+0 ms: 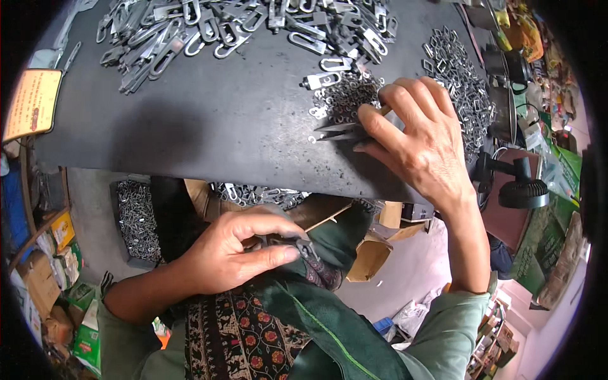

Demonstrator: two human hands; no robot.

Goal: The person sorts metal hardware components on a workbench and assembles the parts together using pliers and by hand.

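Observation:
My right hand (pixel 421 139) rests on the dark grey worktable (pixel 209 120) and grips a pair of pointed metal pliers (pixel 339 132), the tips aimed left beside a heap of small metal rings (pixel 345 95). My left hand (pixel 237 253) sits low over my lap, below the table edge, with thumb and fingers pinched on a small grey metal clasp part (pixel 303 244). A large pile of silvery metal clasps (pixel 209 28) lies across the far side of the table. Another heap of small square metal links (pixel 462 82) lies to the right of my right hand.
A box of metal links (pixel 136 218) stands under the table at the left, and cardboard boxes (pixel 370 256) sit below its front edge. A black desk fan (pixel 522 190) is at the right. A yellow card (pixel 31 101) lies at the table's left end. Cluttered shelves line both sides.

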